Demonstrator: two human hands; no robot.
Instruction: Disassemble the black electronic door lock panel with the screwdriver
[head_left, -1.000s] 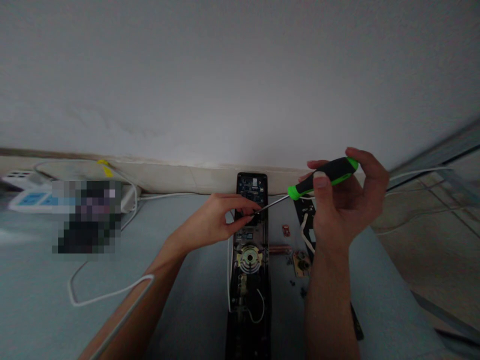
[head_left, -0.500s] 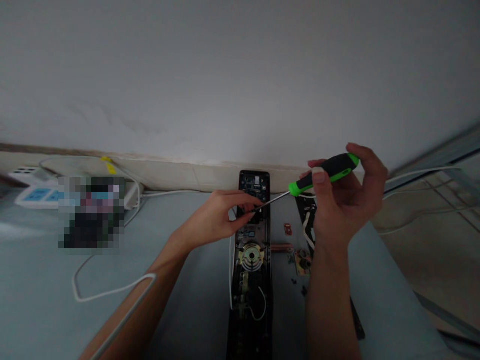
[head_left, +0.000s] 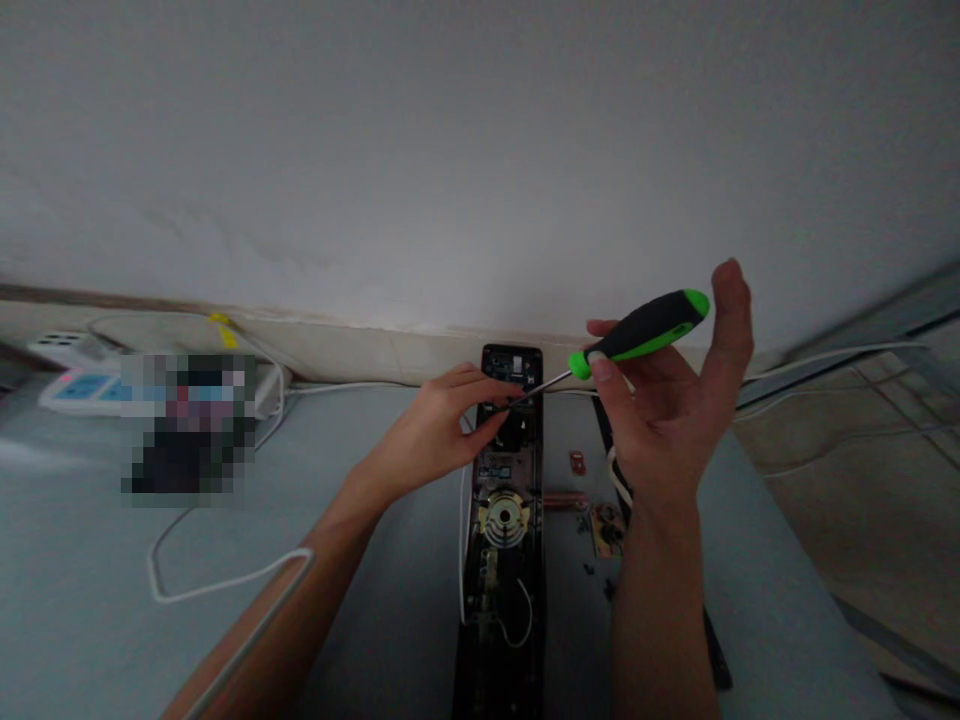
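Note:
A long black lock body [head_left: 504, 560] lies opened on the grey table [head_left: 375, 600], its circuit boards and a brass round part showing. My left hand [head_left: 439, 430] rests on its upper part, fingers pinched together at the tip of a screwdriver [head_left: 630, 340]. What those fingers hold is too small to make out. My right hand [head_left: 667, 400] holds the screwdriver's black and green handle between thumb and fingers, with the other fingers raised. The metal shaft slants down left to my left fingertips.
Small parts lie right of the lock: a red piece [head_left: 577, 462], a copper rod [head_left: 562, 497], a small board [head_left: 606, 528], several screws. A white cable [head_left: 202, 585] loops at left. A power strip [head_left: 75, 385] sits by the wall. The table's edge falls away at right.
My right hand has loosened round the handle, its fingers now spread upward, and the screwdriver has shifted slightly left. My left fingers stay pinched at the tip.

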